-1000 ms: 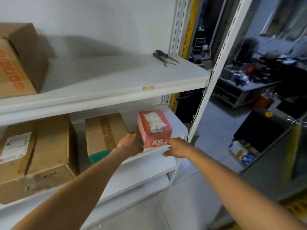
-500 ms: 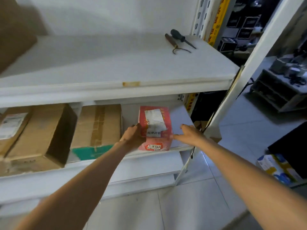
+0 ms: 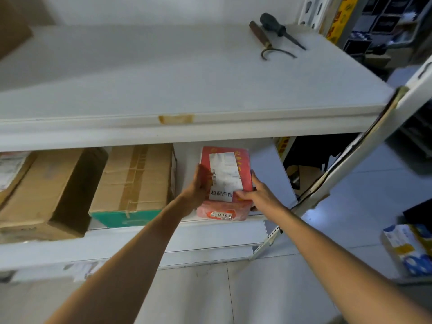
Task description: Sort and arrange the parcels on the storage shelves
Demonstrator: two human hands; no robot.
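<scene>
A red parcel point(image 3: 225, 160) with a white shipping label and a numbered sticker sits at the front right of the lower shelf point(image 3: 275, 174). My left hand point(image 3: 198, 188) grips its left side. My right hand point(image 3: 254, 192) holds its right side, thumb on the label. Left of it stands a brown cardboard box point(image 3: 138, 178) with a teal front face, and a larger brown box point(image 3: 46, 190) further left. The upper shelf point(image 3: 163, 73) is a broad white board.
A dark-handled screwdriver point(image 3: 280, 31) and a wooden-handled hook tool point(image 3: 266, 43) lie at the upper shelf's back right. A white upright post point(image 3: 364, 155) bounds the shelf on the right. A blue and white package point(image 3: 409, 249) lies on the tiled floor at the right.
My right hand has closed onto the red parcel's right side, so both hands now hold it. The view has moved closer and tilted downward.
</scene>
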